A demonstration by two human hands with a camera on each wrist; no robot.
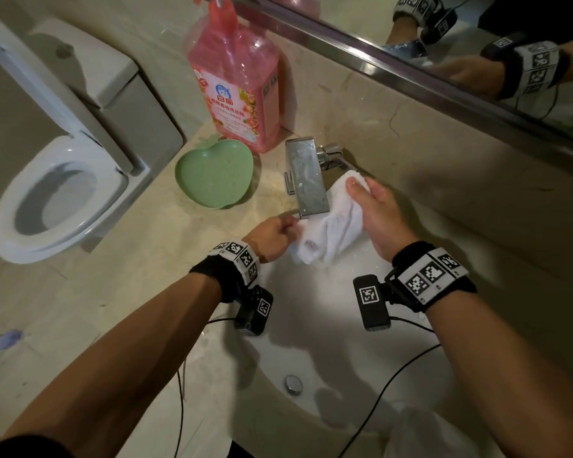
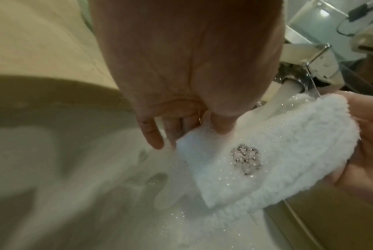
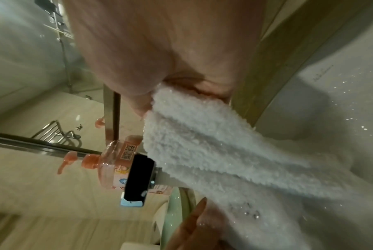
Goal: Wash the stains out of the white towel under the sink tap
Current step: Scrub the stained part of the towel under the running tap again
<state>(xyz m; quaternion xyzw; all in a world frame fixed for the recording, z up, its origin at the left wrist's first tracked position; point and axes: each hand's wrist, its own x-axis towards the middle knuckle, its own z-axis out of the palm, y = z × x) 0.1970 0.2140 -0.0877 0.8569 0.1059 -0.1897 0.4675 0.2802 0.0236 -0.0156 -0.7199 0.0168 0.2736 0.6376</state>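
Note:
The white towel [image 1: 333,226] hangs bunched under the chrome tap [image 1: 306,176], over the white sink [image 1: 328,325]. Water runs from the spout onto the towel [image 2: 267,152], which shows a dark speckled stain [image 2: 246,159]. My left hand [image 1: 273,238] pinches the towel's near left corner between thumb and fingers [image 2: 222,125]. My right hand [image 1: 374,213] grips the towel's upper right end, thumb on top. In the right wrist view the wet towel [image 3: 213,143] hangs in folds from my right hand [image 3: 181,94], with the stain [image 3: 247,209] near my left hand's fingers [image 3: 194,219].
A pink detergent pump bottle [image 1: 235,84] and a green apple-shaped dish [image 1: 214,173] stand on the beige counter [image 1: 146,276] left of the tap. The sink drain plug [image 1: 293,383] lies near me. A toilet [image 1: 57,200] stands at the left, a mirror [image 1: 477,44] behind.

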